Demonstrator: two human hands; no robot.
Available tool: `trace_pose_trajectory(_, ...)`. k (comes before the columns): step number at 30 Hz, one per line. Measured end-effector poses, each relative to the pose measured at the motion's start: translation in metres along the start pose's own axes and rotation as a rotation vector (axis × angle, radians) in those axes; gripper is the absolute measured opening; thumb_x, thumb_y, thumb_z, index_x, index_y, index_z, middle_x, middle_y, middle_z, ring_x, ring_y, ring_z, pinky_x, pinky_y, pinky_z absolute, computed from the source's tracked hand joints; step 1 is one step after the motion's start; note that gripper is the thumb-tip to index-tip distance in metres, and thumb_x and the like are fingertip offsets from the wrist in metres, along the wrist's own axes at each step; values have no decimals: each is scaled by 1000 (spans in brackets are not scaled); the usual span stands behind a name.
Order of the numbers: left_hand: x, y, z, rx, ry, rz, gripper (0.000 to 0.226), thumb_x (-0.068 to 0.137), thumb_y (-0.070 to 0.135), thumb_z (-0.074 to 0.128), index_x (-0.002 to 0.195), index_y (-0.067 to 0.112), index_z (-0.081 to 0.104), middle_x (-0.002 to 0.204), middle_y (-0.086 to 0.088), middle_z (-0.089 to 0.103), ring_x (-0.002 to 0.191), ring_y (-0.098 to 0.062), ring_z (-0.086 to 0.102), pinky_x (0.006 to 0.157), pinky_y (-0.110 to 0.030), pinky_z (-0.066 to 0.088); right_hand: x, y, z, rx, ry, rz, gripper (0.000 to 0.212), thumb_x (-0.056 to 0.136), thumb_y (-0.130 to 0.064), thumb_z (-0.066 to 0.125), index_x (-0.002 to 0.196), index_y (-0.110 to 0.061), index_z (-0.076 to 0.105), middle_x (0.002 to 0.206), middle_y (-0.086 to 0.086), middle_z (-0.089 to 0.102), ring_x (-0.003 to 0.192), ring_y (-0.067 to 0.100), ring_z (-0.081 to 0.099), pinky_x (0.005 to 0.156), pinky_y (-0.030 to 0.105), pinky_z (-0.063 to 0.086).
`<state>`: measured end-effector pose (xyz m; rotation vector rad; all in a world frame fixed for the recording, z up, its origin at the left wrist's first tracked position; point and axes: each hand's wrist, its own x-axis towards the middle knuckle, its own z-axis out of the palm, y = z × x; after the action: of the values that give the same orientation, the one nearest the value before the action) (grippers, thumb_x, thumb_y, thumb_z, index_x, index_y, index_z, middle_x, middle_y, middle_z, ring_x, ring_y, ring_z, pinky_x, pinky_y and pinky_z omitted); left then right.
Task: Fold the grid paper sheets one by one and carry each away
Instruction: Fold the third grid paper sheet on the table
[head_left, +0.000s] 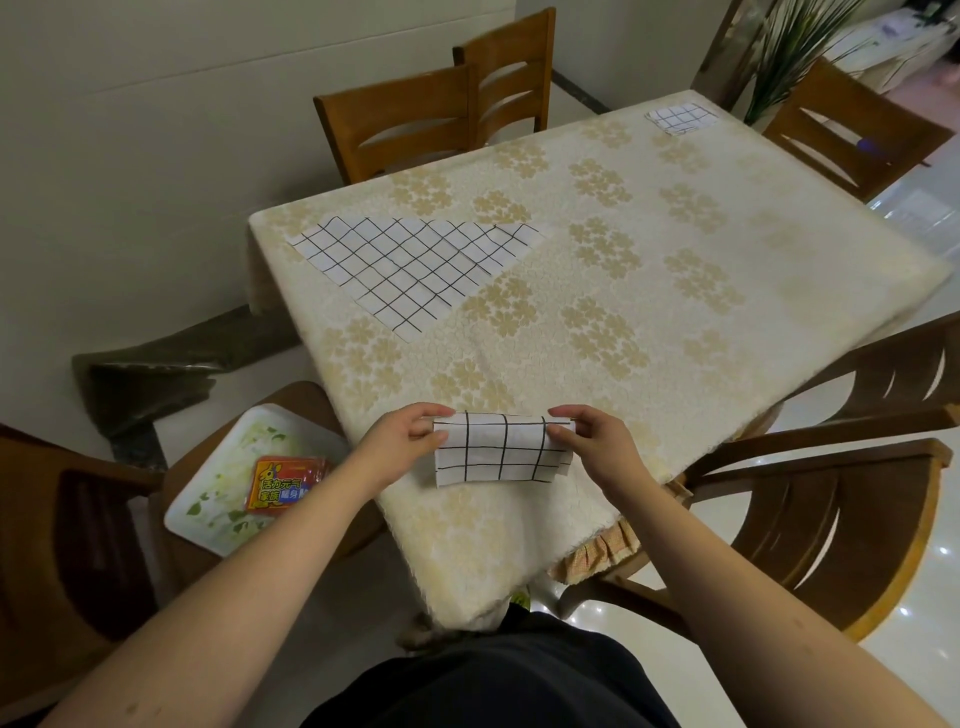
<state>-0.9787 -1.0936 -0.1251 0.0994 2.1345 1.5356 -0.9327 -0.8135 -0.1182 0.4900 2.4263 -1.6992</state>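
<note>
Tray (208, 499) — orange packet (283, 483) inside.

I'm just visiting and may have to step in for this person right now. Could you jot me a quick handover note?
Left hand and right hand each pinch an end of the folded sheet, at the near table edge.
A flat sheet lies unfolded on the table's far left.
A small folded sheet sits at the far corner, apparently done.
Left: finish this fold, carry it away, then fold and carry the flat sheet.
</note>
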Motion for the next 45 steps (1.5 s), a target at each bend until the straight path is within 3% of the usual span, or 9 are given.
trace_pose_trajectory(4,3,-1,-1,157,32,41,23,87,22,69,110,27,67,85,8,74,88,2,65,84,-20,45,2,-1,-5,-81,-20,-50,16,89,-19,68,104,-21,70,66,-6,55,65,8,54,60,10,41)
trace_pose_trajectory(8,7,-2,3,302,132,81,21,86,27,70,107,28,67,91,8,73,88,0,65,79,-13,46,0,1,-7,-189,-32,-91,19,87,-26,71,106,-26,70,93,-8,71,89,1,64,78,18,49)
trace_pose_trajectory(16,13,-2,3,464,223,215,11,85,26,72,93,22,67,83,10,66,78,-5,63,72,-23,51,0,3,-10,-283,30,-193,8,82,-27,75,89,-24,73,93,-10,64,87,-1,57,75,13,42)
trace_pose_trajectory(19,16,-1,1,393,175,294,7,85,26,71,87,27,65,95,10,61,88,-3,59,79,-17,48,3,4,-15,-164,10,-140,8,83,-31,74,85,-24,71,105,-14,63,98,-3,57,83,11,40)
trace_pose_trajectory(25,27,7,8,-2,134,-26,9,89,29,67,94,25,61,84,5,75,84,-10,69,78,-23,51,10,4,-20,150,-36,42,18,90,-23,67,87,-5,67,70,-2,66,73,12,65,71,28,54)
trace_pose_trajectory(30,42,4,21,-273,130,-177,14,90,18,65,103,15,61,99,-7,73,88,-26,68,72,-38,58,23,13,-19,149,7,133,17,88,-25,69,88,-8,69,77,6,69,71,16,65,65,32,54)
trace_pose_trajectory(37,64,-17,42,-350,134,-355,30,93,23,61,119,9,54,113,-13,64,93,-26,64,83,-42,54,45,39,-15,79,19,234,14,92,-26,64,99,-14,67,86,0,70,77,18,65,64,27,51)
trace_pose_trajectory(40,66,-22,49,-295,87,-351,40,88,13,68,123,14,50,114,-9,64,101,-21,63,94,-41,51,56,53,-14,85,-29,295,33,90,-26,67,120,-16,61,102,3,71,89,20,68,75,36,57)
trace_pose_trajectory(45,71,-34,56,4,64,-335,56,78,5,77,127,16,50,104,-3,65,94,-16,63,79,-25,51,70,64,-12,-91,-80,270,65,79,-25,78,136,-25,46,115,0,62,100,21,62,87,40,55)
